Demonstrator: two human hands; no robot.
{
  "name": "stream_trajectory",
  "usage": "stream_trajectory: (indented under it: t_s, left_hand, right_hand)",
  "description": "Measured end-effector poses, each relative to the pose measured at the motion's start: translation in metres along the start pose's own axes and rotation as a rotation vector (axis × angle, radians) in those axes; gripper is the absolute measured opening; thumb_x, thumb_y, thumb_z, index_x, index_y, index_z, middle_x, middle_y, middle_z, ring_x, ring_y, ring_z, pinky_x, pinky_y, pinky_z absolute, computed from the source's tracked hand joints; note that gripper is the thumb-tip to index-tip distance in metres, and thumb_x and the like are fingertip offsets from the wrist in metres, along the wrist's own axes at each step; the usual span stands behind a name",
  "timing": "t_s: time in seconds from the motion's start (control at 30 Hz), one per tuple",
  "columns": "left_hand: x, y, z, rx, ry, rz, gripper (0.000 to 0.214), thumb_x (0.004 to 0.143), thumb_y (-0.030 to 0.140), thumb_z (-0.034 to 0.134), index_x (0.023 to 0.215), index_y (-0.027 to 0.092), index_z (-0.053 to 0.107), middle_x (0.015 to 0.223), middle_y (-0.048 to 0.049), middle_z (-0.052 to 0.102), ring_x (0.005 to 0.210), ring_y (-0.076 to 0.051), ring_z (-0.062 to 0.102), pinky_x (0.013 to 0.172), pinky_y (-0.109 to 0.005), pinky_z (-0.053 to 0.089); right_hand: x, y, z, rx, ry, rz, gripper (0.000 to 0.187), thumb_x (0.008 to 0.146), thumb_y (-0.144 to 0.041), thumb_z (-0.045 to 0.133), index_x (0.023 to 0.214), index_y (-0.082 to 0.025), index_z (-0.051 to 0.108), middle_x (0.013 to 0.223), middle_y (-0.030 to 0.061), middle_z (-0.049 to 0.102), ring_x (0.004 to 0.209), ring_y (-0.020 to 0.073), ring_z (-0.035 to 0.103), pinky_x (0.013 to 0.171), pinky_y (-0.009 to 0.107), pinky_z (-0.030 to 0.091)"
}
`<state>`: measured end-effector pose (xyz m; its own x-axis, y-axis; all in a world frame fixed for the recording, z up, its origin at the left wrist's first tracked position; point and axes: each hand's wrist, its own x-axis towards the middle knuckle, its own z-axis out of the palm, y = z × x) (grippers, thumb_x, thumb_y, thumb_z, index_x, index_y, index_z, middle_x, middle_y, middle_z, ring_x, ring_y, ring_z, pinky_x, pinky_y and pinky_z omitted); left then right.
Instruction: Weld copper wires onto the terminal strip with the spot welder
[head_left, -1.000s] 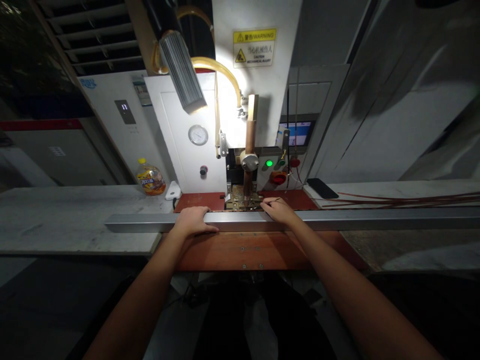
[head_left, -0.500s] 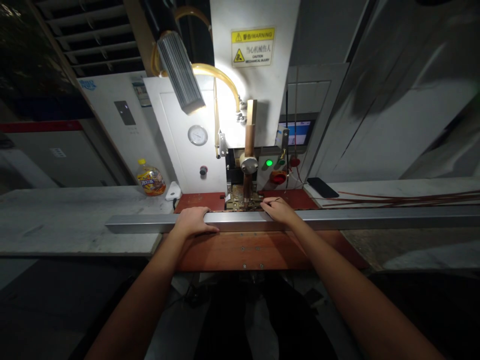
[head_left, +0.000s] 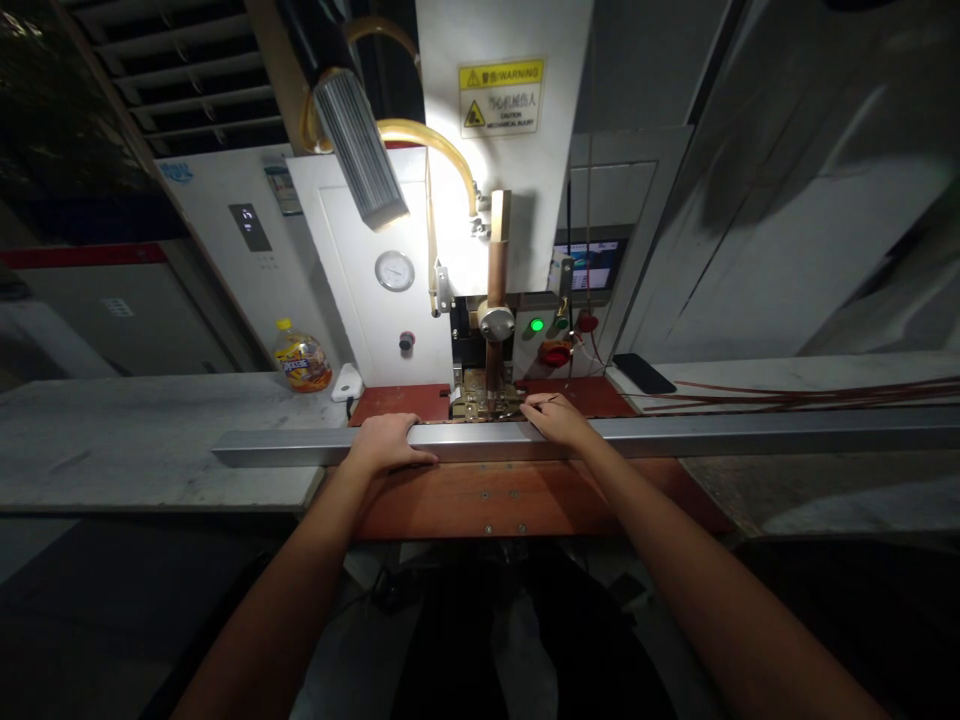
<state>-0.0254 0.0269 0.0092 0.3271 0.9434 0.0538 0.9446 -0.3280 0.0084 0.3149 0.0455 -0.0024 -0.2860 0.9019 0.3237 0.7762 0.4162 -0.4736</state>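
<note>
A long silver metal bar [head_left: 472,442] lies across the bench in front of a machine. My left hand [head_left: 385,442] is wrapped over the bar, thumb along its front face, fingers on top and partly hidden behind. My right hand [head_left: 559,418] rests over the bar further right, fingertips pinched on a thin dark strip, mostly hidden by the hand. Just left of those fingertips, the copper electrode rod [head_left: 496,365] stands upright above a small brass-coloured fixture [head_left: 469,395] behind the bar.
Several long thin copper-coloured strips [head_left: 795,400] lie behind the bar at right, near a black phone [head_left: 643,374]. A yellow-capped bottle [head_left: 301,360] and a white device [head_left: 346,382] stand at left. The lit grey lamp [head_left: 361,150] hangs above.
The copper electrode rod has risen slightly from the fixture. The machine's screen and the left cabinet's display show different content. Both hands and the bar stay in place.
</note>
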Motion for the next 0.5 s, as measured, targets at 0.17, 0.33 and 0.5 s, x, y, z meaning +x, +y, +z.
stream_trajectory:
  t_s: [0.17, 0.33, 0.5]
  left_hand:
    - [-0.0029, 0.0007, 0.0009, 0.005, 0.003, 0.013, 0.087, 0.062, 0.091, 0.06, 0.117, 0.024, 0.069, 0.12, -0.0111, 0.074, 0.108, -0.036, 0.068, 0.087, -0.04, 0.05]
    - [-0.0048, 0.0017, 0.0002, 0.015, 0.003, 0.012, 0.085, 0.063, 0.089, 0.061, 0.117, 0.024, 0.069, 0.12, -0.0117, 0.074, 0.108, -0.036, 0.068, 0.088, -0.04, 0.05]
    - [-0.0065, 0.0011, 0.0025, 0.021, 0.025, 0.017, 0.086, 0.063, 0.09, 0.061, 0.116, 0.023, 0.069, 0.12, -0.0126, 0.074, 0.108, -0.036, 0.067, 0.088, -0.041, 0.05]
  right_hand:
    - [-0.0003, 0.0018, 0.0017, -0.016, 0.027, 0.019, 0.032, 0.091, -0.033, 0.047, 0.078, -0.02, 0.074, 0.092, 0.0085, 0.078, 0.09, 0.0209, 0.068, 0.087, 0.027, 0.046]
    - [-0.0012, 0.0032, 0.0022, -0.021, 0.031, 0.013, 0.032, 0.092, -0.033, 0.047, 0.077, -0.021, 0.073, 0.091, 0.0079, 0.077, 0.09, 0.0203, 0.068, 0.087, 0.026, 0.046]
    - [-0.0026, 0.0042, 0.0018, -0.009, 0.037, -0.02, 0.032, 0.092, -0.033, 0.046, 0.074, -0.021, 0.07, 0.088, 0.0076, 0.076, 0.087, 0.0196, 0.066, 0.084, 0.026, 0.046]
